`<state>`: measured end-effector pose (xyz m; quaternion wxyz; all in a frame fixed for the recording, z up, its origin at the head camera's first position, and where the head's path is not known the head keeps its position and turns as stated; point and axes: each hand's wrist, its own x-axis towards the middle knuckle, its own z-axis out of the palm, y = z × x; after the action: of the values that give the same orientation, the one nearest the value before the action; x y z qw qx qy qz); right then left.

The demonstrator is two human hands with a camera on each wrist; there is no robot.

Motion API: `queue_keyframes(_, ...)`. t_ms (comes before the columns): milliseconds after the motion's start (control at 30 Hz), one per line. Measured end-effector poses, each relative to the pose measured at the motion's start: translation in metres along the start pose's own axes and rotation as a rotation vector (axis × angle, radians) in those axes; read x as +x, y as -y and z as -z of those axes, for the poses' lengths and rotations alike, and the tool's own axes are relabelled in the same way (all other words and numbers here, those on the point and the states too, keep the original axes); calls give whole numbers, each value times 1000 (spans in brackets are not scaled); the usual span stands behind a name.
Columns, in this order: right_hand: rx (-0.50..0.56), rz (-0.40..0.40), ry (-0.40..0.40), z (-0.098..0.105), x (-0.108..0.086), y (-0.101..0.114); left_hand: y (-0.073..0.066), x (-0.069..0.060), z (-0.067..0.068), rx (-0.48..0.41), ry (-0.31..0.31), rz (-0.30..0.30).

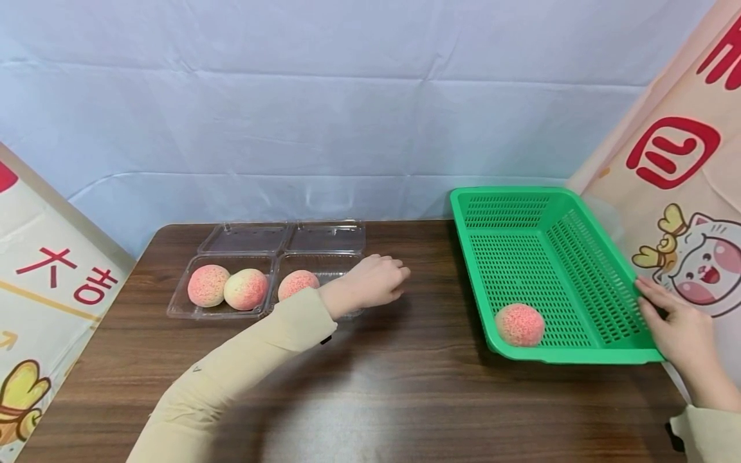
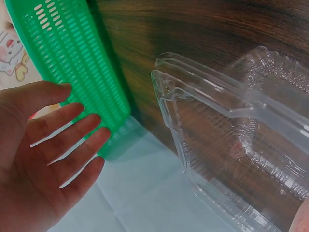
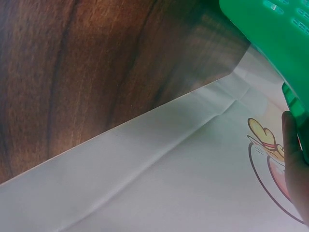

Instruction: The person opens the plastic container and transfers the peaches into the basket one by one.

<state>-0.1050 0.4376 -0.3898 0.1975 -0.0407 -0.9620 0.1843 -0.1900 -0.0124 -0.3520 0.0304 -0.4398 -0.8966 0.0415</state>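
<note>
In the head view my left hand point(image 1: 379, 280) hovers over the right side of a clear plastic clamshell box point(image 1: 228, 314). Its fingers are loosely bent around nothing, as the left wrist view shows. Two pink-and-cream peaches point(image 1: 209, 285) lie in the box's left compartment. Another peach point(image 1: 298, 283) is in the right compartment, partly covered by the sleeve. My right hand point(image 1: 683, 328) holds the right rim of a green plastic basket point(image 1: 471, 270), near its front corner. One peach point(image 1: 520, 325) sits inside at the basket's front left.
Both lids point(image 1: 330, 236) of the clamshell stand folded back behind it. The brown wooden table point(image 1: 405, 399) ends at a pale blue cloth point(image 1: 324, 128) behind. Printed panels point(image 1: 683, 225) border the left and right sides.
</note>
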Motion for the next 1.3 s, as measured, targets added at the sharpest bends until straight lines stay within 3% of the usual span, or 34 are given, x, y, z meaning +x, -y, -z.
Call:
queue_keyframes(867, -11, 1, -3, 0, -1, 0, 10, -15, -5, -27, -28, 29)
queue_keyframes(1000, -4, -1, -1, -9, 1, -19, 13, -18, -6, -20, -39, 38)
queue_keyframes(1167, -12, -8, -42, -35, 4, -65, 17, -21, -8, -22, -54, 46)
queue_keyframes(1233, -11, -11, -40, -36, 5, -66, 18, -22, -8, -25, -50, 46)
queue_keyframes(1300, -3, -11, -17, -26, 4, -49, 19, -23, -7, -30, -44, 45)
